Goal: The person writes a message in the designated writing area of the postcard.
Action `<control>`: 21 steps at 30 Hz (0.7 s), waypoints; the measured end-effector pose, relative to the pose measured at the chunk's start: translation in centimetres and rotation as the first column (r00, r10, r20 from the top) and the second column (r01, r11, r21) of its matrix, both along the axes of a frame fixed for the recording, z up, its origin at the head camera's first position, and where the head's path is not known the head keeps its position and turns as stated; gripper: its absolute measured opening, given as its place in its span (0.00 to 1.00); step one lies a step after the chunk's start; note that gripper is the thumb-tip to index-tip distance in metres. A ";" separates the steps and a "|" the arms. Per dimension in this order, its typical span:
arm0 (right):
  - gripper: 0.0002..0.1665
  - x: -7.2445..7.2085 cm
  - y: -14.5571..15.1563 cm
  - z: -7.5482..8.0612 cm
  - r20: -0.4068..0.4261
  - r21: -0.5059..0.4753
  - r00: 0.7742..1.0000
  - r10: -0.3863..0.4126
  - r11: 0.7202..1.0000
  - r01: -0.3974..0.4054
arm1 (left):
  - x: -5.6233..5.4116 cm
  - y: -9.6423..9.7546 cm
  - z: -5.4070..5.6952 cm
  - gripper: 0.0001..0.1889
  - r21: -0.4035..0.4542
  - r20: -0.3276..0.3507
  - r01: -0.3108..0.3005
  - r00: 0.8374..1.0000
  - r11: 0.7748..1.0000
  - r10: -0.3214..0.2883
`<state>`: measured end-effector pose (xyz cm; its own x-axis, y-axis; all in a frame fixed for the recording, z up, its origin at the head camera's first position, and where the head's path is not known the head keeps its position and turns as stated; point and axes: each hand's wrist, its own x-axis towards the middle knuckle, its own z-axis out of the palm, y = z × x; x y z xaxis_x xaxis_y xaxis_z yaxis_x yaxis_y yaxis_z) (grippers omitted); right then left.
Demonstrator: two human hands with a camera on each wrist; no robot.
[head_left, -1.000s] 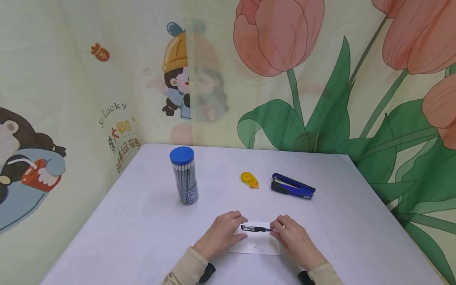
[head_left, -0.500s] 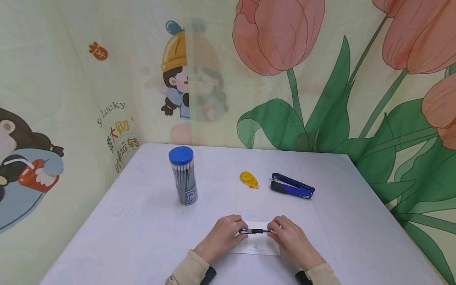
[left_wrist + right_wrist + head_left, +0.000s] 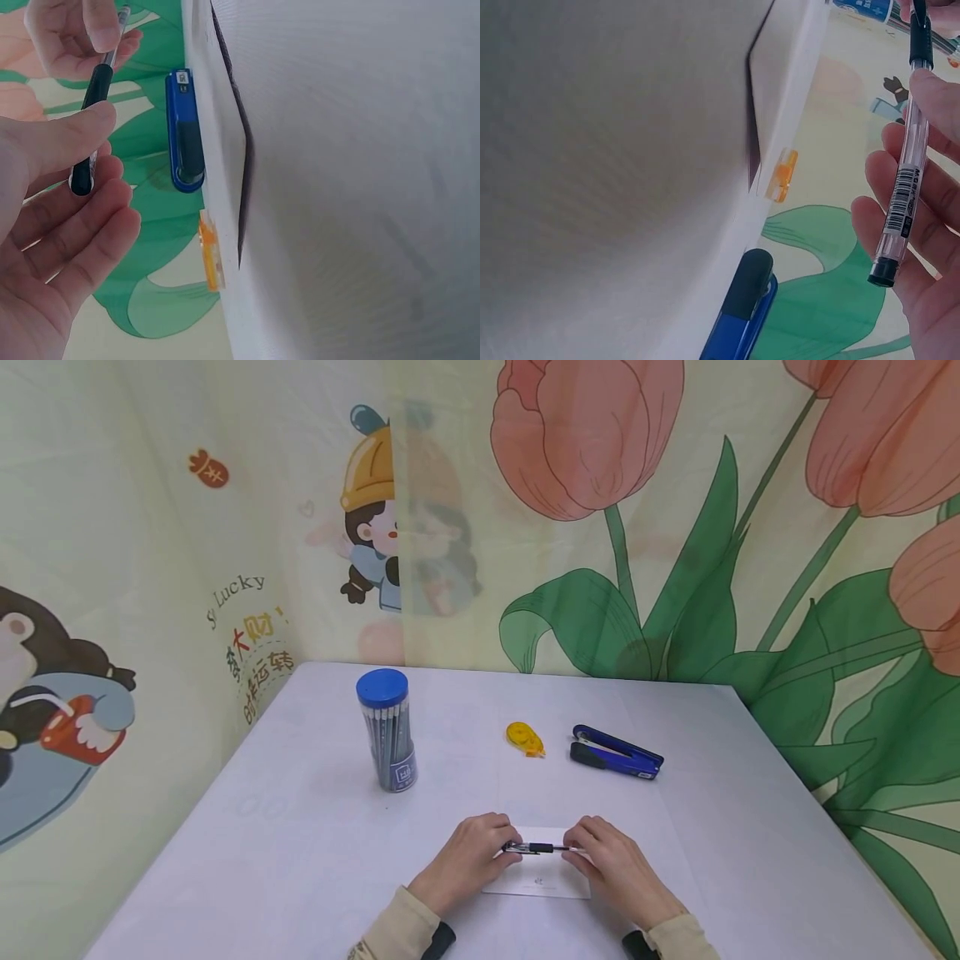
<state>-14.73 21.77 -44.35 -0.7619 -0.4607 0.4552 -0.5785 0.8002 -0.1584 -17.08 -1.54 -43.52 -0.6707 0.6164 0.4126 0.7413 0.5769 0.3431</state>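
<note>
A gel pen (image 3: 540,848) with a clear barrel and black grip lies level between both hands, above a small white sheet (image 3: 536,881). My left hand (image 3: 468,856) pinches its capped, clip-bearing end between thumb and fingers. The right hand (image 3: 617,864) holds the barrel from the other side. In the right wrist view, the barrel's barcode label (image 3: 904,193) and black end plug (image 3: 883,271) show along the fingers. The left wrist view has the left thumb (image 3: 86,127) pressed over the pen's near end. Part of the cap is hidden by left fingers in the head view.
A blue-lidded tub of pens (image 3: 386,731) stands at the left of the white table (image 3: 285,860). Beyond the hands lie a yellow correction tape (image 3: 525,739) and a blue stapler (image 3: 617,752). Printed curtains (image 3: 450,635) hang behind the table.
The left fingers, apart from the pen a second ago, have come together on its capped end. The pen has shifted slightly left and down in view. Little differs over the last half second.
</note>
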 end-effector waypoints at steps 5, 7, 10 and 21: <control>0.12 0.1 -0.1 0.2 0.081 -0.028 0.996 -0.024 0.999 0.026 | 0.0 -0.1 0.0 0.06 0.002 -0.009 0.001 1.000 1.000 -0.001; 0.12 0.2 -0.2 0.2 0.117 -0.037 0.993 -0.032 0.999 0.036 | 0.1 -0.2 -0.1 0.06 0.005 -0.013 0.004 1.000 1.000 -0.004; 0.12 0.3 -0.3 0.2 0.151 -0.046 0.988 -0.042 0.998 0.049 | 0.1 -0.2 -0.2 0.06 0.015 -0.025 0.017 1.000 1.000 -0.016; 0.10 0.4 -0.3 0.3 0.205 -0.172 0.978 -0.023 0.983 0.059 | 0.1 -0.3 -0.3 0.06 0.035 -0.053 0.013 0.999 0.999 -0.011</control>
<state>-14.36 21.45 -44.01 -0.8629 -0.3532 0.3615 -0.4872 0.7716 -0.4090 -17.01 -1.85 -43.85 -0.6402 0.6085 0.4690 0.7655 0.5563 0.3232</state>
